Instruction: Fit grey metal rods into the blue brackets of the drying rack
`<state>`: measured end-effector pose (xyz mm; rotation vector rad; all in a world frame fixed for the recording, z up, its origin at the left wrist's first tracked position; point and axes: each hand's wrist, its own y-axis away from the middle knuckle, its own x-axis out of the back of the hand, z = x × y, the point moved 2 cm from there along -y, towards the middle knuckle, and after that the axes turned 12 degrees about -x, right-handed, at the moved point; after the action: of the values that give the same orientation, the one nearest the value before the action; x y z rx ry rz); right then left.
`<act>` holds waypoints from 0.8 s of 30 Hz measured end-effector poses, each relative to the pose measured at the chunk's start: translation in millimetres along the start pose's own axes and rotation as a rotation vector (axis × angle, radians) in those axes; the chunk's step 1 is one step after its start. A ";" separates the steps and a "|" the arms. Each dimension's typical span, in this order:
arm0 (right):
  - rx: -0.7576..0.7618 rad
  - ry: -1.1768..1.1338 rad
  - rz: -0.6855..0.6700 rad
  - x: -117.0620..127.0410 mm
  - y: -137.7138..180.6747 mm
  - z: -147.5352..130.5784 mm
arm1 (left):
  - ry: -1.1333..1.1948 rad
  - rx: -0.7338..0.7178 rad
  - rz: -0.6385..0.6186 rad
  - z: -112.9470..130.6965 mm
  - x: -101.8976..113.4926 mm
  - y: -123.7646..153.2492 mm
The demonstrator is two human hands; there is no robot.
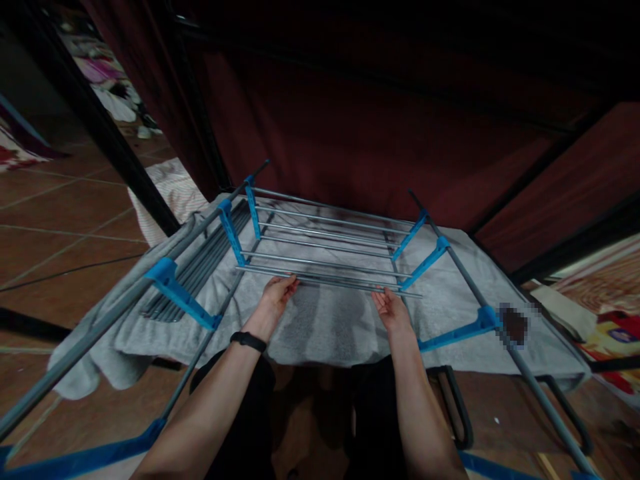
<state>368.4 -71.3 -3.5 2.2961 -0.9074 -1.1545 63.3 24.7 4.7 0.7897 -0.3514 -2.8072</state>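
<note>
My left hand (279,293) and my right hand (391,308) both pinch a thin grey metal rod (335,282), held level across the front of a partly assembled rack. Its ends reach just past the blue plastic brackets on each side; whether they sit in any holes I cannot make out. Behind it, several similar rods (325,233) span between the left bracket (231,230) and the right bracket (425,262). Long grey tubes, a left one (107,333) and a right one (465,273), carry the brackets. A dark band circles my left wrist.
A bundle of loose grey rods (200,267) lies left on the grey cloth (320,327) covering the table. Nearer brackets, one on the left (183,293) and one on the right (457,331), jut inward beside my forearms. A dark red panel (340,127) stands behind.
</note>
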 end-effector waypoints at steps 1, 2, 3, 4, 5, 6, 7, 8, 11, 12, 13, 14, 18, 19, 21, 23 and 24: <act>-0.004 -0.004 0.007 0.2 -0.1 -0.7 | 0.003 -0.001 -0.006 -0.1 -0.4 0.7; -0.010 -0.008 0.018 0.5 -0.3 -1.5 | 0.006 -0.002 -0.011 -0.2 -0.7 1.4; -0.019 -0.011 0.031 0.9 -0.6 -2.2 | 0.010 -0.004 -0.015 -0.5 -1.1 2.2; -0.027 -0.013 0.045 1.3 -0.8 -3.0 | 0.012 -0.005 -0.021 -0.8 -1.6 3.0; -0.036 -0.012 0.059 1.8 -1.1 -3.7 | 0.014 -0.005 -0.027 -1.1 -2.1 3.9; -0.043 -0.009 0.072 2.3 -1.5 -4.3 | 0.016 -0.004 -0.034 -1.5 -2.8 4.8; -0.047 -0.006 0.082 2.8 -1.9 -4.9 | 0.016 -0.002 -0.042 -1.9 -3.4 5.6; -0.048 -0.003 0.085 3.2 -2.3 -5.5 | 0.016 -0.001 -0.049 -2.2 -4.0 6.3; -0.050 0.014 0.073 4.1 -3.8 -6.2 | 0.013 -0.001 -0.050 -2.6 -5.1 7.5; -0.051 0.019 0.069 4.2 -4.1 -6.1 | 0.011 -0.001 -0.045 -2.4 -5.1 7.7; -0.053 0.021 0.065 4.2 -4.2 -5.8 | 0.009 0.000 -0.039 -2.0 -5.1 7.9; -0.057 0.021 0.068 4.0 -3.9 -5.3 | 0.007 0.002 -0.031 -1.4 -5.1 8.1; -0.041 -0.009 0.073 1.3 -0.8 -3.7 | -0.001 0.020 -0.018 4.0 -5.4 7.5; -0.025 -0.015 0.061 0.1 -0.3 -3.8 | -0.005 0.028 -0.016 5.8 -5.5 6.6; 0.023 -0.022 0.033 -2.2 0.1 -4.6 | -0.009 0.041 0.019 9.3 -4.9 3.9; 0.071 -0.039 0.013 -3.6 -0.5 -5.6 | -0.006 0.054 0.068 12.1 -3.6 0.4; 0.090 -0.051 0.006 -3.7 -0.9 -6.1 | -0.003 0.060 0.085 13.1 -2.7 -1.5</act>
<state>372.0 -67.6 1.4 2.3424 -1.0036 -1.1972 58.4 29.0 16.4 0.7649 -0.4607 -2.7309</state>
